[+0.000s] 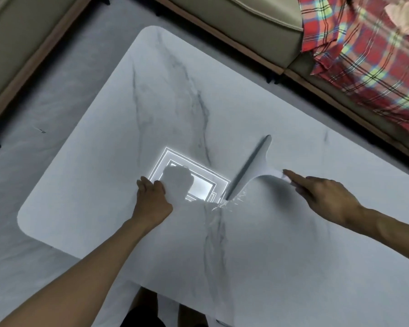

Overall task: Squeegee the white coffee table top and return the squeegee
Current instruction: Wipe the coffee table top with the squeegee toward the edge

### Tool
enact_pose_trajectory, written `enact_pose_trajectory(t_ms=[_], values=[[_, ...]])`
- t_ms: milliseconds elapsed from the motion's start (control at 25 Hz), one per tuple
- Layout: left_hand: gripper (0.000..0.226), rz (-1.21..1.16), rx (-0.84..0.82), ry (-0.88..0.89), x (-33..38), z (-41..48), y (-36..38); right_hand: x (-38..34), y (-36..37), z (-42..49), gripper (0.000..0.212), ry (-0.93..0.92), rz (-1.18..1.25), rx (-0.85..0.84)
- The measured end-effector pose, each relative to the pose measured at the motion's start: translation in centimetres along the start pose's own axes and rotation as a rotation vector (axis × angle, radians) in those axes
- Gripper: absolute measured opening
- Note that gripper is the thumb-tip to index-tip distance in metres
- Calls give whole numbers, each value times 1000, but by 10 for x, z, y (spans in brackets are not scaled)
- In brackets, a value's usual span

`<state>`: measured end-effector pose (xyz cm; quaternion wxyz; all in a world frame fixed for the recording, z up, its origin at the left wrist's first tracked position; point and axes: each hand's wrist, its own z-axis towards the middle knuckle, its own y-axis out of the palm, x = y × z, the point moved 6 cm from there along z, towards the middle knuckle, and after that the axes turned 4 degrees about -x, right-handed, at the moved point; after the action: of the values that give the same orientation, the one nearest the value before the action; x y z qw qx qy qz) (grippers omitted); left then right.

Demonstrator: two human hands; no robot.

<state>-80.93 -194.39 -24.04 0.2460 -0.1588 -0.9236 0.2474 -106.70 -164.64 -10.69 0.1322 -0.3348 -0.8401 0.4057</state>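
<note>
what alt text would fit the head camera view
A person's right hand grips a white squeegee, its blade on a white coffee table with water pooled at its near end. The left hand rests on the table; a plaid cloth lies on the sofa behind.

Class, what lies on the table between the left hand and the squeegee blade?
Head view: no object, only a bright square reflection on the table top.

- left hand [151, 199]: forearm stretched forward, fingers [148, 184] curled into a fist, resting on the bench [269, 256]
- right hand [324, 197]: arm in from right, index straight, rest gripping squeegee [253, 166] handle
</note>
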Motion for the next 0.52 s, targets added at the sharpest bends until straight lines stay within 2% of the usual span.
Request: enact_pose_trajectory(t_ms=[160,240,360,520], values=[[23,1,86,5,10,0,-5,12,-49,55,44,141,288,233],[23,60,147,114,28,-3,-3,18,-71,99,36,223,359,264],[29,96,90,246,66,0,18,24,-88,147,42,278,417,325],[35,159,74,296,102,11,30,27,-62,142,38,280,372,263]])
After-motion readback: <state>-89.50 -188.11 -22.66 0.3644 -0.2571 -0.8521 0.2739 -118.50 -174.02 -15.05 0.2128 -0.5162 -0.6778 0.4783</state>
